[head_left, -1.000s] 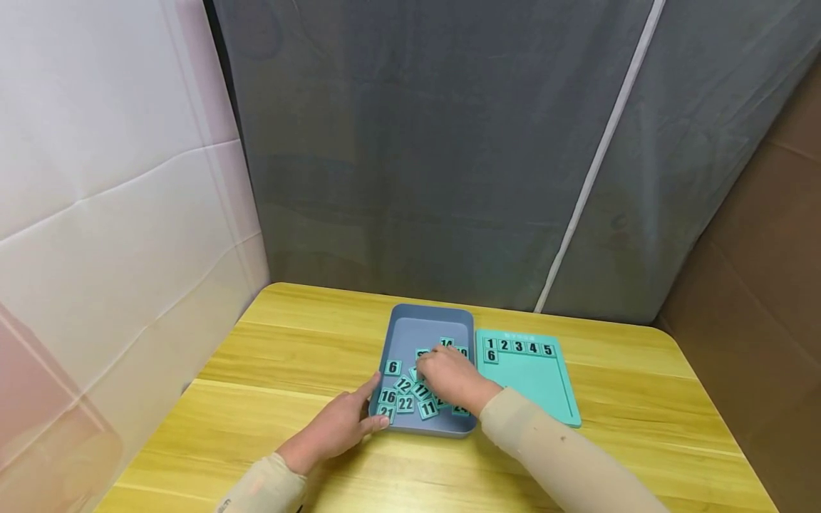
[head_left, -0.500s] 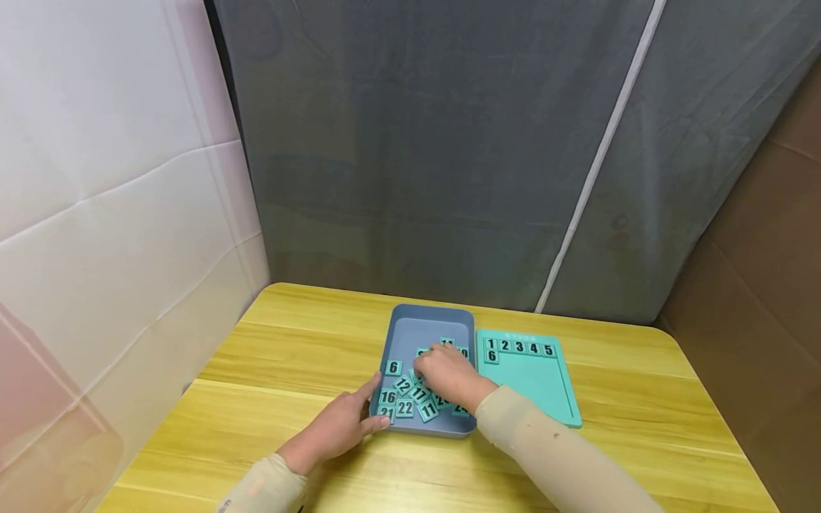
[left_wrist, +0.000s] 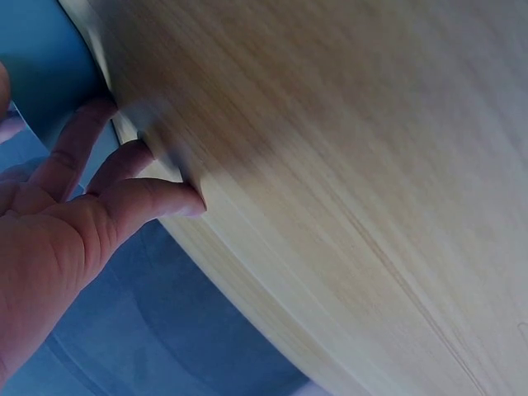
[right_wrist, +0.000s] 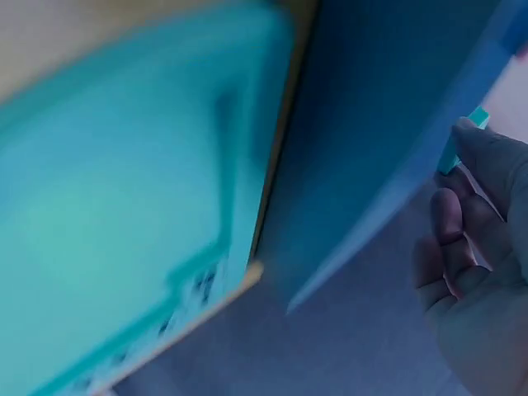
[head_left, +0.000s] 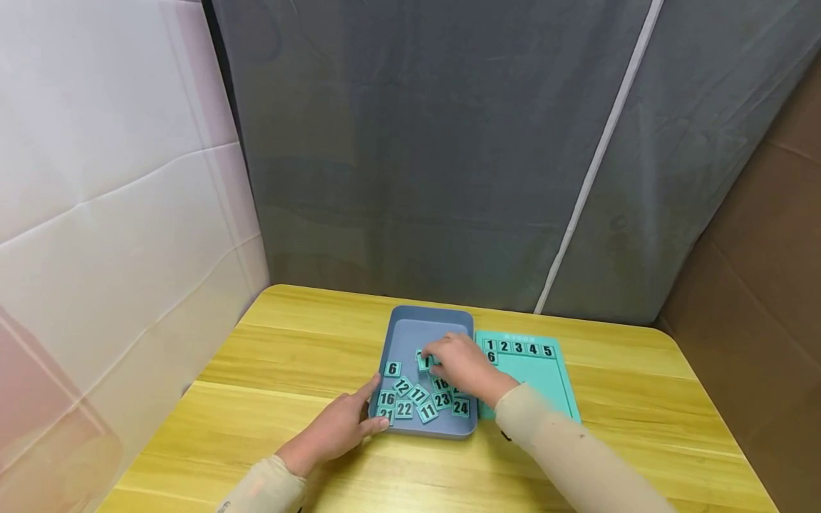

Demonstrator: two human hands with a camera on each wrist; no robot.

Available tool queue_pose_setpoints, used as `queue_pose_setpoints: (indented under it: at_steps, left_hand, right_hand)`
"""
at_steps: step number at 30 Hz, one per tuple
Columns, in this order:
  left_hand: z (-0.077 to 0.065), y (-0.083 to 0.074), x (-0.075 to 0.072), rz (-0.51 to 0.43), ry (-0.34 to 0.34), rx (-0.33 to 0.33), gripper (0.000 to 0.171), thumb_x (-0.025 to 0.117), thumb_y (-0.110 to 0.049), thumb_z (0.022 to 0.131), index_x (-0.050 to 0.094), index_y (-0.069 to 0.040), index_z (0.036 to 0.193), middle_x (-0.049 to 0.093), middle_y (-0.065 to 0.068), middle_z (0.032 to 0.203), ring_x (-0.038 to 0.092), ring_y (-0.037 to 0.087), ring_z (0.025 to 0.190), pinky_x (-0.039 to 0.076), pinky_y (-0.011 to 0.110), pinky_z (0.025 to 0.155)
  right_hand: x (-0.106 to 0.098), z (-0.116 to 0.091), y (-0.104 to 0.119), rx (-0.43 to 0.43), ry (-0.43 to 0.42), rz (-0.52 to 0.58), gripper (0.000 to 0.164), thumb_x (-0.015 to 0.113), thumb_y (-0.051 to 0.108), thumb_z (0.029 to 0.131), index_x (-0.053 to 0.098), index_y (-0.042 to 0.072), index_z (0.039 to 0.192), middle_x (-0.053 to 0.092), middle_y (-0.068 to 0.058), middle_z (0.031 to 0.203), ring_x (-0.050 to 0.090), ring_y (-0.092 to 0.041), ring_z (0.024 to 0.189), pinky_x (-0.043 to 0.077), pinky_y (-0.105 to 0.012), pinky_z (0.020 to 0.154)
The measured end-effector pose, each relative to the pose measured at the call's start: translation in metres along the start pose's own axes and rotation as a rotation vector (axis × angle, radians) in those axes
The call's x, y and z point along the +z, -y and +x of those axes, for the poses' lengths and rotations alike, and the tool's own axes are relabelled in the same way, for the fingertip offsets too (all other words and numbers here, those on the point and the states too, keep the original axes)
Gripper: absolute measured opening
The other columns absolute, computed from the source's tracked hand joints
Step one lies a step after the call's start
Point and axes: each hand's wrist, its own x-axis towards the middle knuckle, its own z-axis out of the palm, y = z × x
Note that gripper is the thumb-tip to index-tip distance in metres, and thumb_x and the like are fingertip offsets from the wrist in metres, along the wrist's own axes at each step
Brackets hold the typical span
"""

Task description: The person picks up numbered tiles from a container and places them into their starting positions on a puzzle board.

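Note:
My right hand (head_left: 458, 362) is over the right half of the blue-grey tray (head_left: 426, 313) and pinches a teal number tile (head_left: 425, 363), its digit partly covered by the fingers. In the right wrist view, thumb and fingertips hold that tile (right_wrist: 478, 120) by its edges, tilted up. Several other tiles lie loose in the tray, among them a 6 (head_left: 393, 369), a 12 (head_left: 402, 386) and a 24 (head_left: 460, 407). My left hand (head_left: 340, 426) rests at the tray's near left corner, thumb along the front rim and index finger along the left side, fingers spread.
Right of the tray lies a teal board (head_left: 545, 388), with tiles 1 to 5 in its top row and a 6 (head_left: 491, 358) starting the second. Both stand on a yellow wood-grain table (head_left: 288, 342). Grey curtain (head_left: 417, 142) hangs behind.
My right hand has risen from the pile and shifted slightly right, now with a tile lifted in its fingers. Tiles 18, 23 and 24 show more fully. My left hand has stayed put.

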Motion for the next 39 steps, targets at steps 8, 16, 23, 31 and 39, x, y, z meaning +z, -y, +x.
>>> queue_pose_setpoints:
  at_steps: [8, 16, 23, 31, 39]
  left_hand:
    - [-0.001, 0.0, -0.003, 0.008, -0.015, -0.022, 0.087, 0.079, -0.037, 0.097, 0.037, -0.004, 0.166, 0.07, 0.025, 0.139, 0.064, 0.04, 0.129, 0.047, 0.061, 0.116]
    - [-0.003, 0.003, -0.008, 0.004, -0.011, -0.031, 0.086, 0.078, -0.036, 0.098, 0.037, -0.004, 0.166, 0.069, 0.022, 0.141, 0.064, 0.038, 0.129, 0.047, 0.061, 0.116]
    - [-0.004, 0.003, -0.008, -0.008, -0.014, -0.021, 0.085, 0.079, -0.034, 0.098, 0.037, -0.002, 0.165, 0.071, 0.021, 0.137, 0.065, 0.033, 0.125, 0.047, 0.06, 0.115]
    - [-0.003, 0.005, -0.007, -0.013, -0.026, -0.004, 0.087, 0.08, -0.035, 0.097, 0.038, -0.001, 0.165, 0.075, 0.017, 0.128, 0.065, 0.026, 0.115, 0.049, 0.058, 0.113]
    - [-0.004, 0.006, -0.006, -0.002, -0.029, -0.011, 0.085, 0.079, -0.034, 0.097, 0.038, -0.002, 0.165, 0.073, 0.021, 0.134, 0.065, 0.036, 0.124, 0.048, 0.06, 0.114]
  right_hand:
    - [-0.027, -0.037, -0.069, 0.203, -0.081, 0.012, 0.029, 0.085, 0.014, 0.093, 0.079, 0.013, 0.121, 0.08, -0.004, 0.121, 0.07, -0.029, 0.113, 0.058, -0.051, 0.103]
    - [-0.016, -0.074, -0.115, 0.291, -0.071, -0.03, 0.03, 0.085, 0.013, 0.092, 0.079, 0.01, 0.121, 0.08, -0.006, 0.118, 0.069, -0.03, 0.104, 0.058, -0.052, 0.096]
    - [-0.009, -0.077, -0.114, 0.241, -0.074, -0.074, 0.028, 0.085, 0.012, 0.092, 0.079, 0.01, 0.119, 0.08, -0.007, 0.118, 0.071, -0.034, 0.107, 0.057, -0.056, 0.1]
    - [-0.005, -0.07, -0.104, 0.223, -0.089, -0.072, 0.028, 0.086, 0.01, 0.09, 0.079, 0.01, 0.116, 0.081, -0.008, 0.117, 0.071, -0.034, 0.106, 0.056, -0.055, 0.1]
    - [0.004, -0.064, -0.104, 0.218, -0.084, -0.094, 0.028, 0.085, 0.013, 0.092, 0.078, 0.01, 0.119, 0.08, -0.01, 0.122, 0.071, -0.035, 0.115, 0.055, -0.057, 0.105]
